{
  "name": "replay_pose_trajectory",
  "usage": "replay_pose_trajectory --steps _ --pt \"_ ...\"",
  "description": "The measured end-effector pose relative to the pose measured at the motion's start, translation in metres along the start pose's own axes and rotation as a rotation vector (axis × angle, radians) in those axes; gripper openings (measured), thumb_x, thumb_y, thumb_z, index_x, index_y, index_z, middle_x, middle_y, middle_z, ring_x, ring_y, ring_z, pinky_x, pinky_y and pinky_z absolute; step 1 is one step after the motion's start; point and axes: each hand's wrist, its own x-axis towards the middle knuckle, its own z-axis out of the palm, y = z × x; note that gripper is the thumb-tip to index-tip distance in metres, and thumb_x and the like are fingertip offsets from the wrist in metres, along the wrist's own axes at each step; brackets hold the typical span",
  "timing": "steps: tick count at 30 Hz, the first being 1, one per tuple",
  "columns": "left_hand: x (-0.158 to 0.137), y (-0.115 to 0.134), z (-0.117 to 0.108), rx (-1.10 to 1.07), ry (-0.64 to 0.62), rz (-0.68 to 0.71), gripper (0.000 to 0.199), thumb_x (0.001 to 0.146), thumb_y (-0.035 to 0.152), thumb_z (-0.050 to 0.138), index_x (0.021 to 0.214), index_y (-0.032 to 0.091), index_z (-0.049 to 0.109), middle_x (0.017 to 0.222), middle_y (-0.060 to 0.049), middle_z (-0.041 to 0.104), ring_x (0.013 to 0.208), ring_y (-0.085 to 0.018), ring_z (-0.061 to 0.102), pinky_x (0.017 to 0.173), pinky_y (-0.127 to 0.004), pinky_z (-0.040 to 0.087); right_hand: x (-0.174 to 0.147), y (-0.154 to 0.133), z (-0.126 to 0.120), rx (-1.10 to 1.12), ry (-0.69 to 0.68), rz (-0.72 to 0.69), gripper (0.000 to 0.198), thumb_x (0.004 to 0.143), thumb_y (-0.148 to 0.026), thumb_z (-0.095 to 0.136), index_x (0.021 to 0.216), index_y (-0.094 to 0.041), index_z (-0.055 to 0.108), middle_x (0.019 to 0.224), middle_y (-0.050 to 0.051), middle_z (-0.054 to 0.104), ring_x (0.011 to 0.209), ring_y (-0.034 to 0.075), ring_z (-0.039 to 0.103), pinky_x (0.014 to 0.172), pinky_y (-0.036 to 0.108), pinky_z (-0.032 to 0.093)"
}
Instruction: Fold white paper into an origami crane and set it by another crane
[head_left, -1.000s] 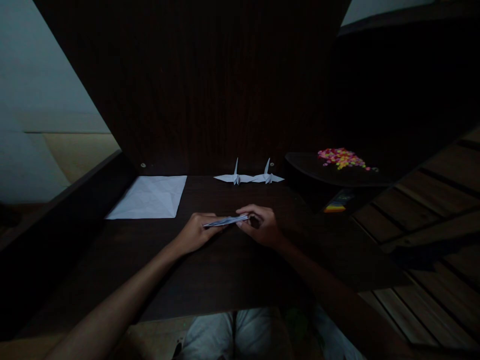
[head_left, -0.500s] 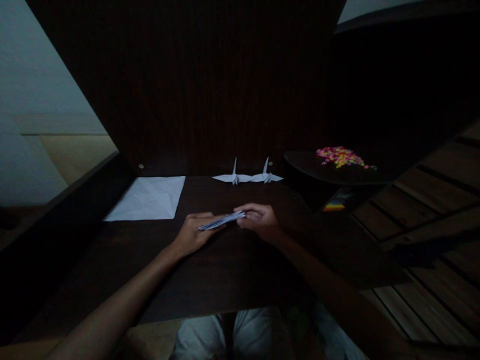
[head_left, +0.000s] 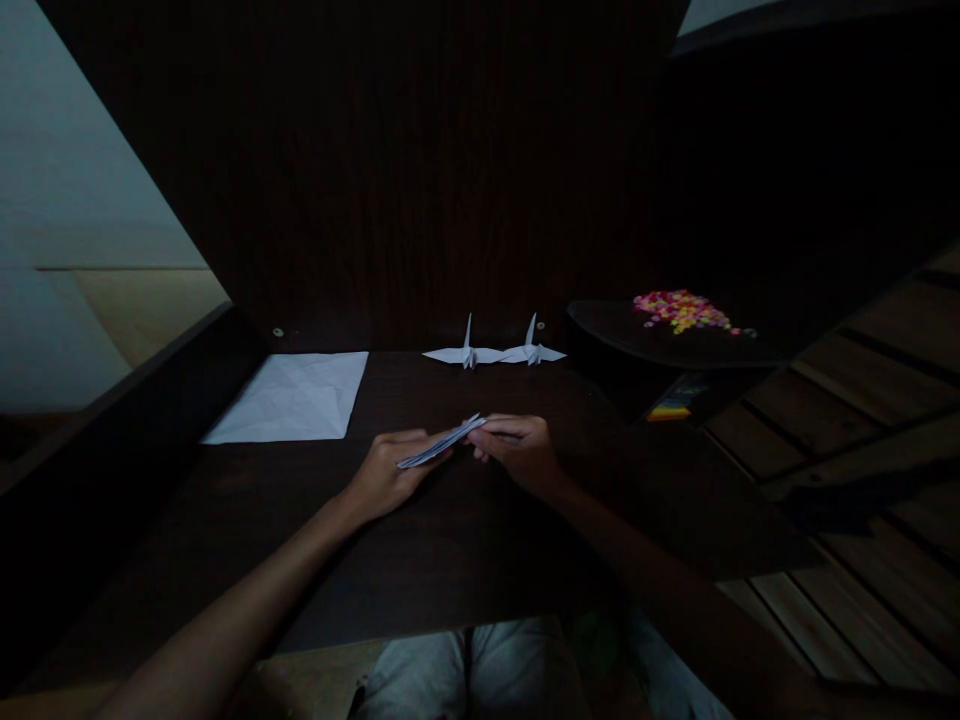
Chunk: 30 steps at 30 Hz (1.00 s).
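Note:
A folded piece of white paper (head_left: 439,448), narrow and in several layers, is held edge-up between my hands just above the dark tabletop. My left hand (head_left: 390,468) is closed on its left and lower part. At the upper right end, the thumb and fingers of my right hand (head_left: 519,445) pinch the paper's tip. Beyond the hands, two white origami cranes (head_left: 469,356) stand side by side with their wings touching. A flat, creased white sheet of paper (head_left: 296,398) lies to the left of my hands.
On the right, a curved dark shelf (head_left: 600,330) bears a pile of small colourful pieces (head_left: 682,310). Beneath it sits something with a yellow and blue pattern (head_left: 671,402). A dark upright panel (head_left: 420,170) closes the back, and a low side board (head_left: 150,375) edges the left.
My right hand has turned, its fingers closing over the paper's tip. The folded paper is tilted up a little more at its right end. The cranes and the sheet have stayed put.

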Motion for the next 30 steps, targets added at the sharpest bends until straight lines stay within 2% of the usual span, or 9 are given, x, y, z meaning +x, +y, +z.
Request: replay_pose_trajectory --steps 2,5,8,11,14,19,23,26,30 --pt "0.000 0.003 0.000 -0.056 0.008 -0.085 0.028 0.088 0.033 0.056 0.076 0.013 0.071 0.065 -0.003 0.061 0.058 -0.012 0.054 0.057 -0.021 0.044 0.000 -0.002 0.001 0.036 0.003 0.032 0.018 0.072 -0.035 0.073 0.071 -0.018 0.074 0.065 0.003 0.067 0.051 0.011 0.057 0.048 0.024 0.048" --pt "0.000 0.006 -0.001 -0.218 -0.025 -0.209 0.032 0.086 0.039 0.058 0.071 0.012 0.068 0.059 -0.001 0.059 0.051 -0.010 0.052 0.049 -0.019 0.042 0.000 -0.006 0.004 0.090 -0.020 0.092 0.025 0.070 -0.040 0.073 0.078 -0.016 0.075 0.070 0.004 0.068 0.050 0.010 0.055 0.046 0.023 0.047" --pt "-0.001 0.006 0.000 -0.398 -0.119 -0.312 0.039 0.086 0.046 0.057 0.071 0.011 0.066 0.049 0.002 0.054 0.042 -0.008 0.047 0.043 -0.018 0.038 -0.001 -0.009 0.005 0.078 -0.044 0.064 0.026 0.071 -0.042 0.073 0.067 -0.016 0.072 0.066 0.003 0.064 0.048 0.008 0.052 0.043 0.021 0.044" --pt "0.000 0.005 0.002 -0.553 -0.173 -0.359 0.042 0.083 0.050 0.060 0.070 0.010 0.063 0.052 0.000 0.058 0.042 -0.008 0.050 0.042 -0.018 0.040 -0.002 -0.009 0.006 0.081 -0.032 0.028 0.024 0.072 -0.040 0.073 0.062 -0.017 0.070 0.061 0.001 0.060 0.047 0.008 0.052 0.043 0.020 0.043" --pt "0.001 0.005 0.004 -0.640 -0.162 -0.395 0.040 0.078 0.049 0.066 0.077 0.009 0.063 0.059 -0.003 0.063 0.042 -0.009 0.054 0.040 -0.019 0.043 -0.002 -0.007 0.007 0.085 -0.009 0.021 0.024 0.072 -0.039 0.073 0.062 -0.018 0.068 0.061 0.001 0.061 0.047 0.009 0.053 0.043 0.021 0.044" --pt "0.002 0.006 0.007 -0.617 -0.094 -0.445 0.034 0.074 0.041 0.072 0.071 0.009 0.062 0.049 -0.002 0.061 0.039 -0.011 0.055 0.038 -0.019 0.043 -0.001 -0.005 0.007 0.083 0.015 0.043 0.026 0.070 -0.040 0.073 0.060 -0.017 0.065 0.060 0.000 0.060 0.046 0.009 0.053 0.044 0.022 0.045" --pt "0.002 0.004 0.006 -0.662 -0.024 -0.492 0.035 0.072 0.041 0.074 0.068 0.009 0.062 0.042 0.000 0.058 0.031 -0.008 0.047 0.030 -0.016 0.034 -0.001 -0.003 0.008 0.103 0.036 0.030 0.024 0.069 -0.037 0.075 0.060 -0.017 0.064 0.060 -0.001 0.058 0.046 0.008 0.054 0.043 0.021 0.045" --pt "0.003 0.004 0.003 -0.716 -0.062 -0.537 0.034 0.070 0.040 0.075 0.066 0.008 0.062 0.043 0.000 0.057 0.027 -0.004 0.040 0.027 -0.014 0.023 -0.002 -0.001 0.008 0.103 0.035 0.032 0.020 0.066 -0.035 0.077 0.066 -0.017 0.068 0.064 0.000 0.060 0.048 0.009 0.056 0.044 0.020 0.047" --pt "0.005 0.007 0.000 -0.782 -0.111 -0.606 0.032 0.066 0.036 0.078 0.065 0.008 0.063 0.047 0.000 0.060 0.028 -0.004 0.042 0.025 -0.013 0.022 -0.005 0.003 0.008 0.087 0.030 0.036 0.031 0.065 -0.035 0.079 0.092 -0.020 0.073 0.070 0.001 0.066 0.053 0.010 0.059 0.047 0.021 0.051"
